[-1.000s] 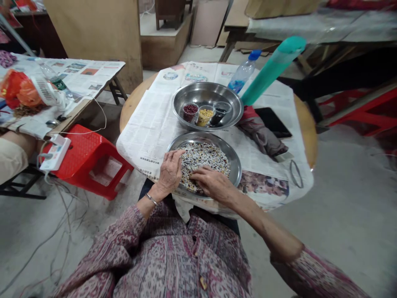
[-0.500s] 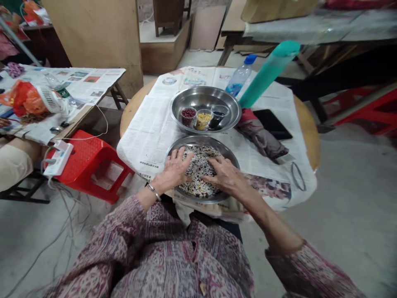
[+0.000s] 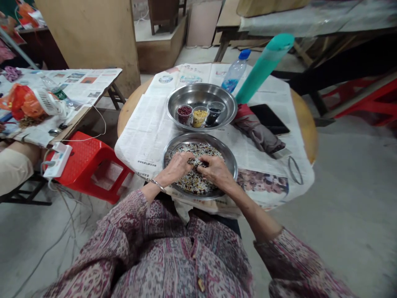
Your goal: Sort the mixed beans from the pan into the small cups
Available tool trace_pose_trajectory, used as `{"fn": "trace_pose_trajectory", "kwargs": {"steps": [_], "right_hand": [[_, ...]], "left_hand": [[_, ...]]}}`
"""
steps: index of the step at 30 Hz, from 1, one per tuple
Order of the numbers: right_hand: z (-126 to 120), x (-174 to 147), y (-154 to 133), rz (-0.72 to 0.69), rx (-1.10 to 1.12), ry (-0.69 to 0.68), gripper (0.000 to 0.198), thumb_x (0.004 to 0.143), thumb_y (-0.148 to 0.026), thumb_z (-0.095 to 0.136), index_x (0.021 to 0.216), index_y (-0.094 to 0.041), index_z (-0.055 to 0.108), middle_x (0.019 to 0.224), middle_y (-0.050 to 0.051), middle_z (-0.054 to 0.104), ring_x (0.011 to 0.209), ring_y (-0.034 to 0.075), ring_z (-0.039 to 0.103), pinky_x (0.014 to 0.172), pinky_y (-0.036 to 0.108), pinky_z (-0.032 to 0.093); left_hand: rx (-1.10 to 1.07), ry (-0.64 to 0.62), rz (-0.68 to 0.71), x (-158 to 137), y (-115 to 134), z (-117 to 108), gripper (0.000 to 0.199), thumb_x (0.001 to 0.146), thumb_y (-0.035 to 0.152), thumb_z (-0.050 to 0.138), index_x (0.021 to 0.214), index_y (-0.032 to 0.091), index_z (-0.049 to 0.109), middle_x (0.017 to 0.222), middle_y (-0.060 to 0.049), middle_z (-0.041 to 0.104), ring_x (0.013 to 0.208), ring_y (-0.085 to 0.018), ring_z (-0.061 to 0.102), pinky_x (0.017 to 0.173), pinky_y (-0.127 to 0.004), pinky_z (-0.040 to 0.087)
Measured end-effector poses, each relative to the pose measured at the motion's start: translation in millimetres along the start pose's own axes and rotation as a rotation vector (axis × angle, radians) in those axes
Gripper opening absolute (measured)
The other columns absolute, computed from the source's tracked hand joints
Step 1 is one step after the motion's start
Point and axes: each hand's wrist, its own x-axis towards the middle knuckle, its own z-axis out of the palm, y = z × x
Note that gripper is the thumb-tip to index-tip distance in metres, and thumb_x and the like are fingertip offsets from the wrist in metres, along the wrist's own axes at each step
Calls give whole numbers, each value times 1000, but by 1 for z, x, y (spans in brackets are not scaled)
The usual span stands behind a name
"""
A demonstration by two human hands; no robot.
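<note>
A steel bowl (image 3: pixel 231 159) in front of me holds mixed rice, beans and other grains (image 3: pixel 192 185). My left hand (image 3: pixel 179 166), with a bracelet at the wrist, is in the bowl with its fingers curled into the grains. Close by on the right, my right hand (image 3: pixel 216 169) is closed on grains as well, its fingertips facing the left hand's. Just beyond stands a second steel bowl (image 3: pixel 198 92). Inside it are three clear cups: dark red beans (image 3: pixel 185 110), yellow kernels (image 3: pixel 199 114) and black beans or grains (image 3: pixel 213 116).
Newspaper (image 3: pixel 139 136) covers the round table. Behind the bowls are a water bottle (image 3: pixel 236 72) and a tall teal object (image 3: pixel 265 68). To the right lie a folded umbrella (image 3: pixel 260 136), a black tablet-like slab (image 3: pixel 269 118) and a dark loop (image 3: pixel 295 170). A red stool (image 3: pixel 89 165) stands left.
My hands, spread flat on the grains before, have moved inward toward each other and curled their fingers into the mix. The view has shifted slightly.
</note>
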Motion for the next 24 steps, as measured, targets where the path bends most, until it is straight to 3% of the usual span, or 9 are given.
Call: {"fn": "trace_pose_trajectory", "kwargs": {"steps": [5, 10, 14, 17, 20, 24], "right_hand": [[0, -26, -2, -106, -92, -11, 18, 74, -17, 56, 84, -18, 71, 73, 2, 69, 70, 18, 61, 69, 28, 43], [3, -47, 2, -235, -195, -76, 22, 82, -12, 57, 96, -19, 72, 96, 8, 74, 90, 21, 66, 84, 33, 48], [-9, -53, 0, -268, -239, -162, 22, 85, -10, 58, 99, -20, 72, 98, 7, 73, 93, 21, 66, 86, 32, 48], [-17, -55, -6, -272, -284, -217, 18, 86, -11, 58, 91, -20, 72, 93, 6, 71, 88, 19, 66, 80, 29, 48], [-15, -54, -11, -256, -348, -297, 20, 87, -10, 56, 84, -21, 73, 86, 4, 71, 82, 18, 65, 76, 28, 46], [-8, -49, -10, -255, -388, -315, 26, 88, -9, 54, 96, -21, 75, 94, 6, 73, 91, 19, 67, 84, 28, 48]], "left_hand": [[-17, 19, 102, -33, 8, -6, 28, 89, 12, 60, 117, 15, 63, 108, -9, 72, 106, -22, 65, 98, -39, 52], [65, -144, 192, -59, 22, -24, 29, 93, 8, 49, 120, 14, 58, 119, -8, 68, 118, -18, 58, 107, -35, 46], [164, -242, 179, -65, 35, -45, 21, 94, 6, 45, 105, 14, 61, 108, -6, 67, 110, -17, 57, 106, -33, 44], [236, -297, 90, -66, 41, -52, 17, 95, 9, 46, 94, 16, 61, 99, -5, 65, 99, -18, 58, 95, -32, 47], [279, -373, 30, -64, 42, -48, 17, 96, 11, 47, 92, 17, 62, 93, -4, 65, 92, -18, 57, 84, -31, 47], [269, -403, 68, -55, 38, -38, 20, 95, 8, 45, 97, 16, 64, 96, -5, 65, 95, -18, 57, 88, -32, 48]]}}
